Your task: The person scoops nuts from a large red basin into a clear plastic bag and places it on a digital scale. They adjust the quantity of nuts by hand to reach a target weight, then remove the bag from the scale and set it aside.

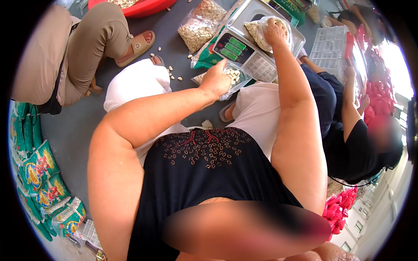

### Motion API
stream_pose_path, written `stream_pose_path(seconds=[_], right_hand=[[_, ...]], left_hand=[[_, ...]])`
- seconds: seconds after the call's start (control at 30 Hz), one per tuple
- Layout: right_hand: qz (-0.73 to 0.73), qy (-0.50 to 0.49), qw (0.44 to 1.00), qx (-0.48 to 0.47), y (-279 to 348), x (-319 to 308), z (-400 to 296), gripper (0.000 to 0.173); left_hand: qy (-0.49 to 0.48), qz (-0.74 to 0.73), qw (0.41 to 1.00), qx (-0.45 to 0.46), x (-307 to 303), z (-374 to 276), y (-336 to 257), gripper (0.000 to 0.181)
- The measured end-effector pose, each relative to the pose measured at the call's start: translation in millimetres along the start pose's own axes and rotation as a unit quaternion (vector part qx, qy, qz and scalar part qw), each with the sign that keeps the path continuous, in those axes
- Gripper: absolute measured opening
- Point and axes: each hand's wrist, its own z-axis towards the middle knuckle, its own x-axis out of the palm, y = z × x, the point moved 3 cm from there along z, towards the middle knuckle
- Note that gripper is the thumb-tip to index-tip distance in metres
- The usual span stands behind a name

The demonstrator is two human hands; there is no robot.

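In the head view, my left hand (215, 81) is closed on a clear plastic bag (240, 76) of pale oval beans or nuts, low in front of the digital scale. My right hand (275, 32) reaches to the mouth of a second bag (256, 31) of the same kind, which lies on the metal pan (237, 18) of the scale. Its fingertips are partly hidden by the plastic and the contents. Green digits glow on the scale's display panel (233, 47), beside a keypad (260, 68).
Filled clear bags (199, 29) lie left of the scale, near a red basin (143, 8). Loose beans or nuts (170, 68) dot the grey floor. One person (94, 42) sits left, another (356, 146) right by a white crate (328, 45). Green printed sacks (42, 166) line the left side.
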Motion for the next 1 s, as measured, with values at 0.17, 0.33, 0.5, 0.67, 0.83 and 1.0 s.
stream_pose_path(seconds=[0.17, 0.33, 0.5, 0.67, 0.83, 1.0], right_hand=[[0.044, 0.012, 0.999, -0.023, -16, 3, 9, 0.039], [0.069, -0.020, 0.997, 0.007, -25, -31, 12, 0.036], [0.183, -0.047, 0.982, 0.016, -29, -75, -3, 0.040], [0.365, -0.003, 0.928, 0.072, -36, -78, -16, 0.039], [0.419, 0.021, 0.905, 0.075, -28, -87, -25, 0.038], [0.405, 0.026, 0.912, 0.063, -28, -81, -22, 0.038]], left_hand=[[-0.021, 0.016, 0.999, 0.021, -1, 10, 6, 0.058], [-0.030, 0.043, 0.999, 0.011, -4, 13, 2, 0.058], [-0.026, 0.053, 0.998, 0.019, -2, 10, -2, 0.059], [-0.016, 0.040, 0.999, 0.024, 7, 8, 4, 0.059], [-0.018, 0.046, 0.999, 0.014, 10, 4, 2, 0.058], [-0.017, 0.046, 0.999, 0.010, 10, 3, 1, 0.057]])
